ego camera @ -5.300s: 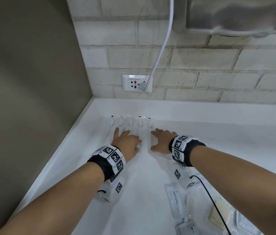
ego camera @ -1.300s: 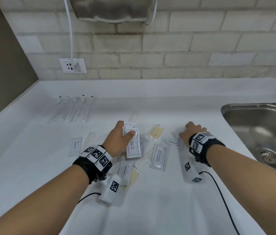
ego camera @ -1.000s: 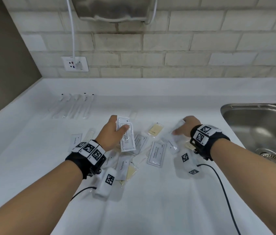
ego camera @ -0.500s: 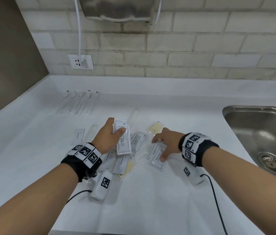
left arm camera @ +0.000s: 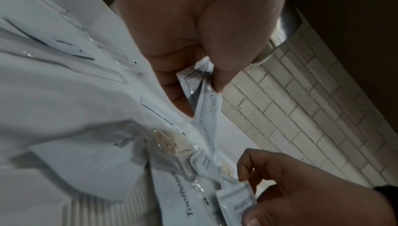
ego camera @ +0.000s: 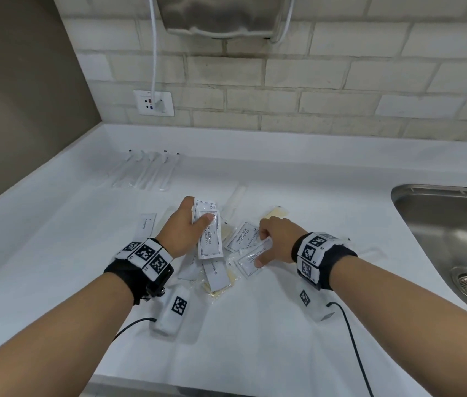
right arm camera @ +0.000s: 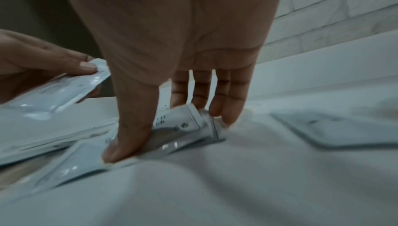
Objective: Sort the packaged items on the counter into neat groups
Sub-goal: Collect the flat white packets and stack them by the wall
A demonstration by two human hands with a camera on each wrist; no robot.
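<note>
My left hand [ego camera: 195, 216] holds a small stack of white shampoo sachets [ego camera: 209, 233] just above the pile, thumb on top; the left wrist view shows the stack [left arm camera: 206, 96] pinched between thumb and fingers. My right hand [ego camera: 262, 247] reaches down on another shampoo sachet [ego camera: 251, 260] lying on the counter, thumb at its near edge and fingers at its far edge. In the right wrist view the sachet [right arm camera: 183, 127] bows up between thumb and fingers. A third sachet [ego camera: 241, 240] lies flat between my hands. Toothpaste packets [ego camera: 216, 275] and yellow soap [ego camera: 276, 214] lie scattered around.
A row of wrapped toothbrushes [ego camera: 146, 173] lies at the back left of the white counter [ego camera: 284, 325]. A steel sink [ego camera: 441, 224] is set in at the right. A wall socket [ego camera: 153, 103] and a hand dryer [ego camera: 221, 15] are on the brick wall. Cables trail from both wrists.
My right hand came in from the right side of the pile to the sachet in the middle and curled round it. My left hand lifted its sachets and kept hold of them.
</note>
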